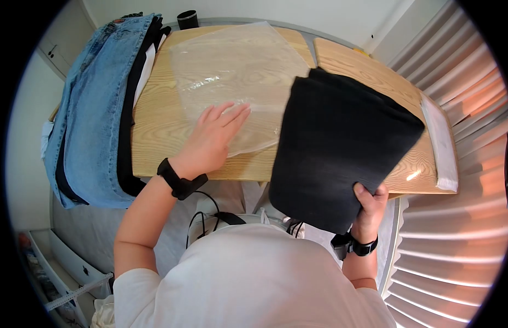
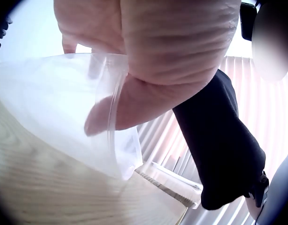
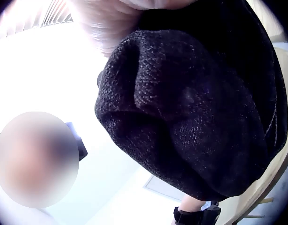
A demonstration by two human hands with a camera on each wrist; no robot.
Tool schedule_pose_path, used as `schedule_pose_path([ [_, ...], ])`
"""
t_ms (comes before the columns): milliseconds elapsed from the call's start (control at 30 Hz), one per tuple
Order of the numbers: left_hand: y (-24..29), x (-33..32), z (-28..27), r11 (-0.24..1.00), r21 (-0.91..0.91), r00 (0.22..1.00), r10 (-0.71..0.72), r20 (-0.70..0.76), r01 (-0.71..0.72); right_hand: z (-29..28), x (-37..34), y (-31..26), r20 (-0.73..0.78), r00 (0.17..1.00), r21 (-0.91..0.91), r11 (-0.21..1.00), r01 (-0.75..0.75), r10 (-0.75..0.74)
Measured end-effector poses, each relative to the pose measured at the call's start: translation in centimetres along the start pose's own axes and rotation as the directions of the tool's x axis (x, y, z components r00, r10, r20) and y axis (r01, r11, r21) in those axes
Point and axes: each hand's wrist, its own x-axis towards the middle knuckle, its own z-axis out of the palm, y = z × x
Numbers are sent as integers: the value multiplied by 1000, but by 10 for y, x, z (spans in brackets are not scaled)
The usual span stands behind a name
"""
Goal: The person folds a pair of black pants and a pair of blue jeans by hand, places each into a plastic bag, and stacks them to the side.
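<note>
Black, thick, folded cloth is being gripped on its near right side by the right hand; the thumb is being pressed on top, and most of the fingers are being hidden beneath. It is being held up over the near edge of the pale wooden bench. The flat, see-through plastic bag is being touched by the left hand, whose fingers are being held nearly straight, its thumb being seen through the film. Softness and some weight are being suggested by the folds, so all layers are best being held together. The bag is likely being made slippery by its thin film; its lip is being judged the best hold. More room is being given over the bag than beside the blue denim pile.
</note>
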Motion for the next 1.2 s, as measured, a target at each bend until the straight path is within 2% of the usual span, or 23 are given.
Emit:
schedule_pose_path([
  [33, 3, 2, -3, 999, 32, 999, -43, 3, 43, 5, 4, 1, 52, 998, -73, 997, 31, -28],
  [67, 4, 3, -5, 994, 63, 996, -84, 5, 84, 12, 6, -1, 67, 998, -136, 991, -10, 20],
  [133, -1, 8, -6, 995, 8, 995, -95, -18, 95, 23, 12, -2, 197, 980, -270, 960, 79, -25],
  [200, -7, 15, -6, 994, -47, 994, -104, -39, 102, 34, 17, 0, 249, 967, -262, 957, 124, -57],
  [267, -12, 22, -9, 925, -380, 979, -87, -185, 10, 42, 20, -3, 364, 931, -374, 914, 160, -14],
  [333, -7, 22, -21, 911, -412, 976, -60, -208, -32, 40, 29, 3, 397, 917, -419, 880, 222, -42],
  [400, -2, 17, -33, 938, -347, 992, -42, -118, -1, 42, 35, 4, 356, 923, -534, 843, 71, 148],
  [433, 1, 15, -37, 932, -362, 995, -7, -95, -28, 44, 38, 4, 349, 928, -523, 849, 77, 131],
  [500, 9, 16, -42, 936, -349, 997, 8, -80, -35, 48, 44, 3, 439, 898, -586, 769, 255, 37],
  [533, 13, 17, -44, 937, -348, 998, 2, -65, -25, 51, 45, 2, 436, 899, -579, 771, 264, 20],
  [600, 15, 18, -49, 925, -381, 999, -8, -43, -10, 57, 45, -3, 536, 844, -666, 609, 432, -12],
  [667, 16, 18, -55, 836, -546, 998, -52, 32, 61, 66, 47, -15, 536, 844, -695, 576, 431, 15],
  [733, 14, 16, -57, 865, -501, 999, -30, -17, 17, 69, 63, -15, 568, 810, -727, 548, 413, 144],
  [800, 14, 13, -57, 890, -456, 998, -8, -66, -23, 72, 76, -11, 554, 823, -704, 598, 382, 126],
  [867, 19, 12, -56, 965, -246, 989, 53, -137, -86, 78, 85, -13, 445, 864, -709, 682, 179, 236],
  [900, 28, 14, -57, 978, -188, 986, 61, -157, -90, 84, 89, -15, 471, 864, -720, 644, 258, 180],
  [933, 32, 18, -55, 979, -187, 985, 57, -161, -87, 92, 93, -18, 475, 862, -719, 643, 263, 179],
  [1000, 40, 24, -51, 991, 128, 980, 55, -191, -31, 112, 97, -24, 538, 843, -741, 492, 458, 25],
  [1033, 41, 29, -52, 992, 117, 977, 69, -204, -45, 127, 99, -34, 513, 852, -759, 519, 394, 104],
  [1067, 45, 31, -52, 992, 114, 978, 70, -195, -48, 136, 107, -34, 496, 860, -775, 507, 377, 119],
  [1167, 56, 35, -53, 991, 92, 977, 108, -182, -92, 156, 140, -18, 493, 859, -748, 572, 337, 139],
  [1200, 58, 34, -52, 991, 94, 977, 111, -179, -96, 164, 151, -14, 593, 803, -706, 440, 554, -61],
])
